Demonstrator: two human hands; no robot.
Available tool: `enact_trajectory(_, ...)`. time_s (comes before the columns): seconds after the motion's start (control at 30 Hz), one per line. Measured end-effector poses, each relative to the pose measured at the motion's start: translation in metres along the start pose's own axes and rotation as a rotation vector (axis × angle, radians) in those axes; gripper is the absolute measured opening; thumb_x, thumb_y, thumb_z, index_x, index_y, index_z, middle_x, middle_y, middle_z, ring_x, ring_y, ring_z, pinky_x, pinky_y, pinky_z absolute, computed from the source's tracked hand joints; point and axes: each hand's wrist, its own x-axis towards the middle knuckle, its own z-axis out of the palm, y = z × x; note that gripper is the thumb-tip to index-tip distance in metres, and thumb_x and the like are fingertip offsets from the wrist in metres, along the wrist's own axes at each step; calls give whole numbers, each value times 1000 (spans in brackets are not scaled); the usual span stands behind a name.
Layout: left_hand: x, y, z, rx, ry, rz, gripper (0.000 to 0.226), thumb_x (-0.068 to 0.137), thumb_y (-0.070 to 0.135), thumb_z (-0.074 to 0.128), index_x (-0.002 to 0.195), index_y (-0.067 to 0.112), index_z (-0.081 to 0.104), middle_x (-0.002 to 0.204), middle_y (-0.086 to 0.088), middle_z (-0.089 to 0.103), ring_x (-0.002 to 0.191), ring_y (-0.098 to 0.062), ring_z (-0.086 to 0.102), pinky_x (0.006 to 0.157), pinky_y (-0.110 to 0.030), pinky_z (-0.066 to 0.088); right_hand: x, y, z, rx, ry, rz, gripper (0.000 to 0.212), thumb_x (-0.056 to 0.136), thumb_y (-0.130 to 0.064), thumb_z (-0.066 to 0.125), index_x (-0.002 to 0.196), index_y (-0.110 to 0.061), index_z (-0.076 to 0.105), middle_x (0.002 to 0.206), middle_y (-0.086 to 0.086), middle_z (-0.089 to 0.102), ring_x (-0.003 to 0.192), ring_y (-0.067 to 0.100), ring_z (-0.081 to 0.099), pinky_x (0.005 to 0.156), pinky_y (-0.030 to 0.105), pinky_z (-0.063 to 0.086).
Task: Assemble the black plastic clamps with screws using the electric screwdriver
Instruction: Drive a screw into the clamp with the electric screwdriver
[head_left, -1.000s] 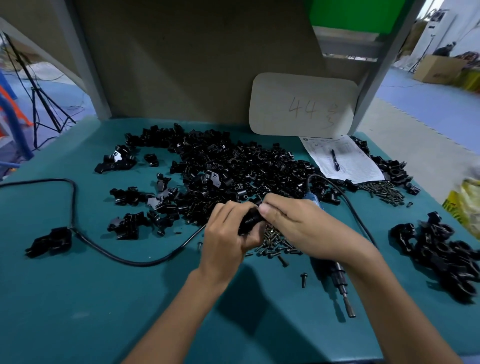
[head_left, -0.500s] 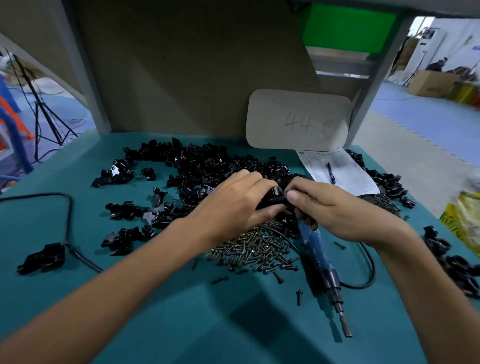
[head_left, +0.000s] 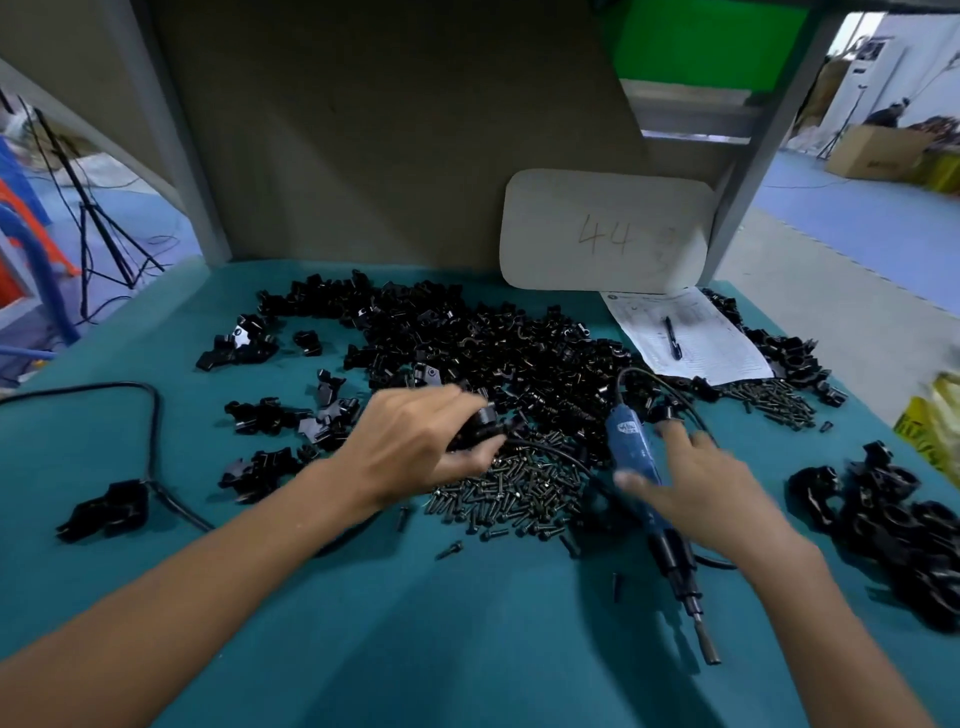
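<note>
- Table (head_left: 467, 649): teal top. I take the screw pile (head_left: 511, 488) on it as my reference mark.
- Heap of clamp parts (head_left: 493, 353): black, loose, just behind the screw pile.
- Card (head_left: 605, 231): pale, marked "44", upright, well behind the screw pile.
- Second clamp pile (head_left: 893, 525): far right of the screw pile.
- Paper sheet (head_left: 717, 348): behind and right of the screw pile.
- Left hand (head_left: 415, 447): at the screw pile's left edge, fingers curled round a clamp (head_left: 480, 423).
- Right hand (head_left: 696, 488): right of the screw pile, fingers spread apart over the tool (blurred, so I cannot tell if they touch it).
- Electric screwdriver (head_left: 636, 452): blue, lying just right of the screw pile, bit end nearest me.
- Pen (head_left: 671, 338): on the paper sheet.
</note>
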Motion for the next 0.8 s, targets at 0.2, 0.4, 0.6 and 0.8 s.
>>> enact_trajectory(0.2,-70,1,46,3,-123,-86,35,93,40,51,86,10,67,70,2,60,53,-14,55,43,-21,42,-8,18,46,198,-105,173,50,97,-57,58,121,-18,39,93,3,62,82,27,62,69,39,46)
enact_trajectory(0.4,-68,-3,54,5,-156,-111,38,95,41,48,88,9,66,72,0,62,56,-15,56,44,-26,45,-8,4,38,1707,-81,247,42,87,-25,70,119,0,56,93,15,71,75,28,71,68,41,58)
enact_trajectory(0.6,-64,3,62,-9,-214,-117,41,99,47,43,94,13,64,78,3,65,62,-14,58,50,-28,49,11,-42,60,2308,-57,210,36,85,-46,73,104,-16,63,89,0,66,75,17,64,81,39,58)
enact_trajectory(0.8,-67,5,66,-11,-204,-135,40,95,46,46,90,12,65,73,4,66,58,-14,60,44,-26,48,33,-52,80,2696,41,159,51,80,-61,80,99,-18,60,91,0,62,82,18,61,99,36,45)
